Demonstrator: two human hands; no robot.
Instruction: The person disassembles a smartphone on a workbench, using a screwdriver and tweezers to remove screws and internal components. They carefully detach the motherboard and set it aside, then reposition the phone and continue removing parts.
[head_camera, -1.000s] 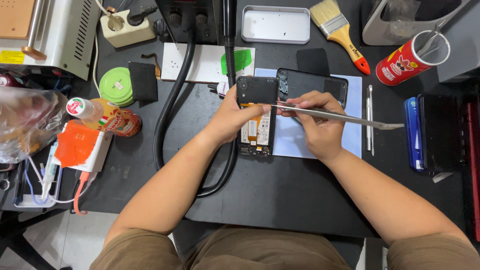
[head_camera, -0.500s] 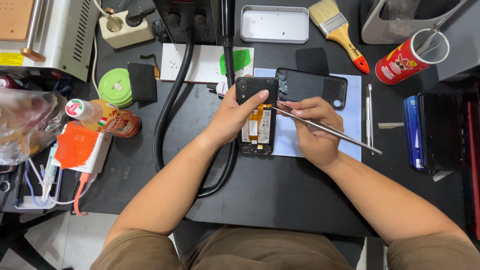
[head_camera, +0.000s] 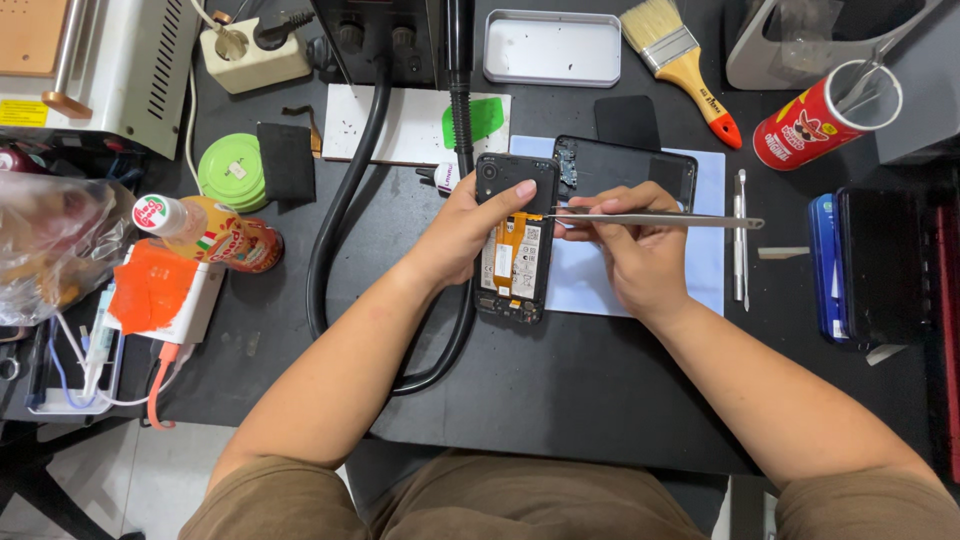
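Opened phone (head_camera: 517, 252) lies back-up near the centre of the black mat (head_camera: 560, 400), its right edge over a pale blue sheet (head_camera: 580, 285). Left hand (head_camera: 462, 232) clamps the phone's left side, thumb across the top end. Right hand (head_camera: 632, 247) pinches metal tweezers (head_camera: 655, 219), held level, tips at the phone's upper right edge. Hands close together, not touching. Black back cover (head_camera: 625, 165) lies just beyond the right hand. A metal pry tool (head_camera: 740, 235) rests to the right.
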